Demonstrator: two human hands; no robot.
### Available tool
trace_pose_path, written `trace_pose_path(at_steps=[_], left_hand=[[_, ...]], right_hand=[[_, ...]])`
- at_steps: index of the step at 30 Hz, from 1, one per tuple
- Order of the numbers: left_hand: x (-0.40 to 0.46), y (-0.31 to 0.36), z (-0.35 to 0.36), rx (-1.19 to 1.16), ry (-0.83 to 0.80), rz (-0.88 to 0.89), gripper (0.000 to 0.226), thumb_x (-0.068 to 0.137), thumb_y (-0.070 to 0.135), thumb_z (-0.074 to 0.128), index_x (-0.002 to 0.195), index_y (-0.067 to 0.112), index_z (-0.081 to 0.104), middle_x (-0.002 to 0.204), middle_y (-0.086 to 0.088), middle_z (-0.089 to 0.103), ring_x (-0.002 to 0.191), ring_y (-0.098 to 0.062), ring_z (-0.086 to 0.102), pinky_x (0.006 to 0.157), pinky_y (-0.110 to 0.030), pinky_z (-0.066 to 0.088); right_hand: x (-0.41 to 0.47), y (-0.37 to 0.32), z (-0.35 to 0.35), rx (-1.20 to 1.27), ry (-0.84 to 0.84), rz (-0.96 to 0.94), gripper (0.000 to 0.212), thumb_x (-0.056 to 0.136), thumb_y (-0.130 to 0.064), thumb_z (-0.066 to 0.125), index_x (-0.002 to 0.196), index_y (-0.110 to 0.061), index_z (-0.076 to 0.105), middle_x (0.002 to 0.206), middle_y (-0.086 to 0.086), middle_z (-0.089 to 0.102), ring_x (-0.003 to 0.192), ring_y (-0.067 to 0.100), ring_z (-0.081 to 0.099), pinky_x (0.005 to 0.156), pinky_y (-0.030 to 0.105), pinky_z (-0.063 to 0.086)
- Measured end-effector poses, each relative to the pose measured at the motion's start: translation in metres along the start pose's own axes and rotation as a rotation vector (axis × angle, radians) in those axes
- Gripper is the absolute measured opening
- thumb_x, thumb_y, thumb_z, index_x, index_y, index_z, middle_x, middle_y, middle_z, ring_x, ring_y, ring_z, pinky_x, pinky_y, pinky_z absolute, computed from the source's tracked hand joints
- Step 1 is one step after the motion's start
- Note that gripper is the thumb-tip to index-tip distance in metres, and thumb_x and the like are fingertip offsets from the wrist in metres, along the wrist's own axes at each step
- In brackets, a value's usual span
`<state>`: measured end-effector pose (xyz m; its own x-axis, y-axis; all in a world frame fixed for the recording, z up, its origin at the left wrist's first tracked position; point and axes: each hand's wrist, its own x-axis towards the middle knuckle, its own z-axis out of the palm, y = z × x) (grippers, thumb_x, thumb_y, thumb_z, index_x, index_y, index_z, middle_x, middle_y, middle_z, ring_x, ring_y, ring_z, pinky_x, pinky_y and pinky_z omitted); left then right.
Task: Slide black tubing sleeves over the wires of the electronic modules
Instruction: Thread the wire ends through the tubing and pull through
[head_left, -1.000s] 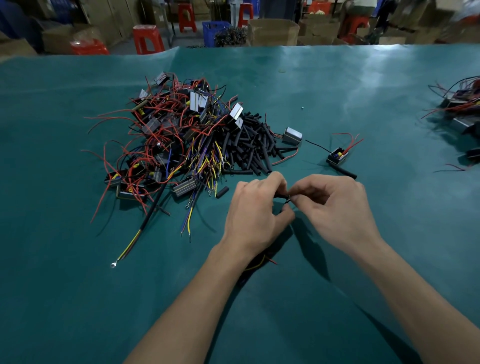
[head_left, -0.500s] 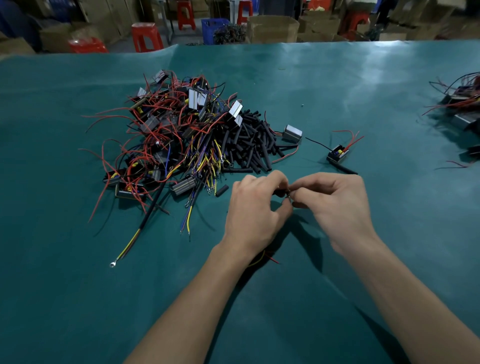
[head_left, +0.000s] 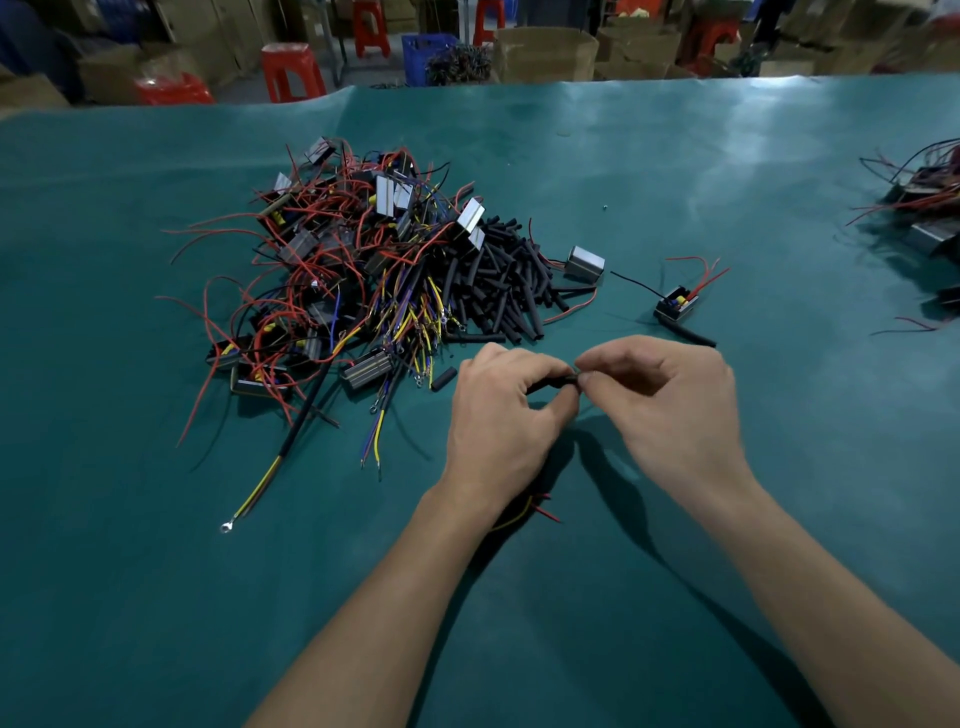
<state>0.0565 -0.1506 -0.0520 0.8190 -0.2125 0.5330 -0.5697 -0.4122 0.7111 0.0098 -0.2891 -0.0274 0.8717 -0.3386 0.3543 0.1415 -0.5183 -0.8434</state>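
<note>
Left hand (head_left: 506, 415) pinches the black sleeve (head_left: 553, 383) steady, so the right hand (head_left: 670, 405), pinched at its mouth, can probably feed wire in.

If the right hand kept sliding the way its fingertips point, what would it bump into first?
The right hand points leftward, so it would probably meet the left hand at once: their fingertips already nearly touch around the black sleeve pinched between them.
</note>
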Motion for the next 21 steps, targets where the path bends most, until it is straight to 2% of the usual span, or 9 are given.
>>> trace_pose_path(at_steps=[3,7,11,14,17,21], left_hand=[[0.000,0.000,0.000,-0.015,-0.001,0.003,0.009,0.076,0.017,0.076,0.085,0.018,0.080,0.085,0.008,0.076,0.084,-0.020,0.061,0.079,-0.049,0.050],[-0.001,0.001,0.000,-0.012,-0.007,0.018,0.010,0.076,0.018,0.075,0.085,0.018,0.080,0.084,0.008,0.076,0.083,-0.020,0.061,0.078,-0.048,0.051],[-0.001,0.002,0.000,0.005,-0.010,0.024,0.011,0.077,0.020,0.073,0.086,0.019,0.079,0.084,0.009,0.075,0.083,-0.019,0.060,0.078,-0.049,0.050],[-0.001,0.001,0.001,0.006,-0.013,0.022,0.012,0.077,0.020,0.073,0.087,0.020,0.079,0.083,0.009,0.075,0.083,-0.020,0.060,0.078,-0.049,0.050],[-0.001,0.001,0.001,-0.002,-0.030,0.018,0.012,0.078,0.020,0.072,0.086,0.022,0.080,0.084,0.010,0.075,0.084,-0.020,0.060,0.080,-0.048,0.048],[0.000,0.001,0.001,0.007,-0.040,0.023,0.011,0.079,0.021,0.072,0.087,0.022,0.080,0.083,0.010,0.075,0.083,-0.019,0.059,0.080,-0.048,0.048]], right_hand=[[-0.004,0.000,-0.005,-0.129,0.002,-0.187,0.021,0.083,-0.008,0.075,0.087,-0.028,0.075,0.080,-0.021,0.073,0.076,0.001,0.071,0.074,0.016,0.055],[-0.002,0.003,-0.009,-0.253,-0.031,-0.352,0.017,0.082,-0.001,0.075,0.088,-0.016,0.072,0.078,-0.014,0.070,0.076,0.006,0.067,0.076,0.027,0.055],[0.003,0.004,-0.012,-0.263,-0.038,-0.424,0.012,0.081,-0.003,0.073,0.087,-0.014,0.075,0.078,-0.009,0.071,0.073,0.009,0.066,0.075,0.030,0.054],[0.004,0.010,-0.011,-0.348,-0.023,-0.572,0.008,0.086,-0.002,0.072,0.089,-0.008,0.076,0.081,0.000,0.073,0.073,0.023,0.066,0.072,0.035,0.054],[0.003,0.020,-0.010,-0.434,0.012,-0.711,0.007,0.091,0.002,0.070,0.091,-0.001,0.076,0.085,0.007,0.074,0.073,0.030,0.064,0.071,0.036,0.053],[0.004,0.028,-0.011,-0.438,0.024,-0.780,0.008,0.093,0.002,0.069,0.094,0.000,0.077,0.087,0.008,0.074,0.073,0.030,0.063,0.073,0.034,0.053]])
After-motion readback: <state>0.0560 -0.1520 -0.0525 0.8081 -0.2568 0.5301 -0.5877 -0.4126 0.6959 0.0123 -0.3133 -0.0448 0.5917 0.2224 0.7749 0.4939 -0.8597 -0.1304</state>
